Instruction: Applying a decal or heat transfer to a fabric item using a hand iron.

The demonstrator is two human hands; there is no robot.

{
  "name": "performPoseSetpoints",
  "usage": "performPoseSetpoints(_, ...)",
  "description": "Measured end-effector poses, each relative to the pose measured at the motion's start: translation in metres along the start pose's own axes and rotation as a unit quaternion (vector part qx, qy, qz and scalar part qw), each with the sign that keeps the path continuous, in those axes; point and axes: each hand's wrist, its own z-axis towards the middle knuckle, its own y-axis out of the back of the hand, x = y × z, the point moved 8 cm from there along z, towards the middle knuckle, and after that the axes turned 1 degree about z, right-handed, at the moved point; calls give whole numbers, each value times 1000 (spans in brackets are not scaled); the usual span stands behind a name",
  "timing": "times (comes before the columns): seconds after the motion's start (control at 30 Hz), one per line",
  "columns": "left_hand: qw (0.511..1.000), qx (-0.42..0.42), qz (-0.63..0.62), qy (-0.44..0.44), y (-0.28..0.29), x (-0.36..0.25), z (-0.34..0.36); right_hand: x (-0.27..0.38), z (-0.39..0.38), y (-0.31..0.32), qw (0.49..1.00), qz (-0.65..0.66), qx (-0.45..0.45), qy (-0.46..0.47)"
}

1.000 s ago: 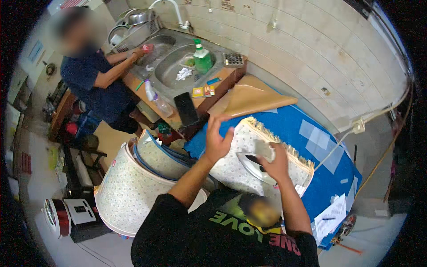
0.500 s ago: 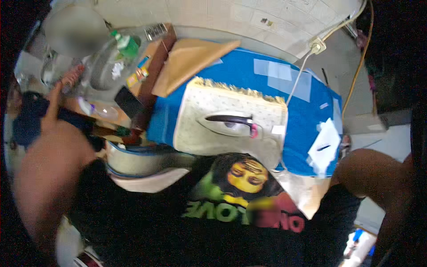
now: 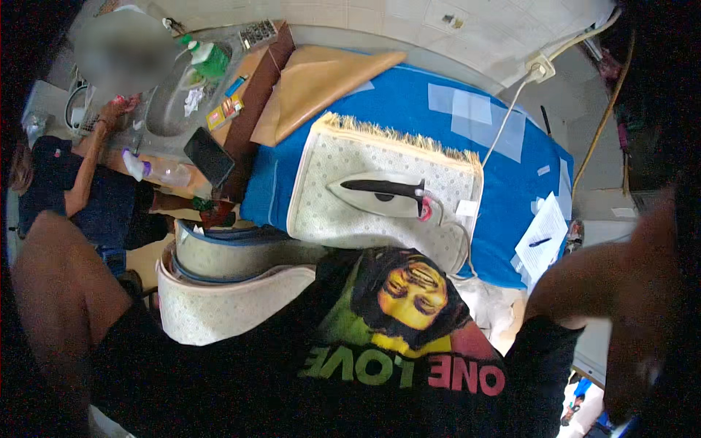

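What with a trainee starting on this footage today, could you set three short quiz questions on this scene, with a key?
1. Multiple choice: what lies on the fringed rug?
A) spray bottle
B) iron
C) phone
2. True or false: the camera wearer's hands are gripping the iron.
3. Fill the gap: the pen at the right lies on white ____.

Key:
1. B
2. False; the hands are off it.
3. Paper

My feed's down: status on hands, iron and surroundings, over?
Neither hand in view. Iron resting on patterned mat. White cord right of mat.
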Motion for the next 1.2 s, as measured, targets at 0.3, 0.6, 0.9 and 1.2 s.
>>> performPoseSetpoints(0.3, 991, -15, 75, 113, -19, 40, -61, -135, -214, -188, 805, -173, 477, -308)
performPoseSetpoints(0.6, 956, 7, 171, 239, -64, 75, -103, -167, -258, -206, 791, -164, 492, -326)
performPoseSetpoints(0.9, 851, 368, 161, 339, -153, 156, -398, -155, -262, -159, 787, -178, 427, -408)
performPoseSetpoints(1.2, 823, 450, 217, 270, -173, 157, -452, -164, -283, -158, 772, -214, 442, -403)
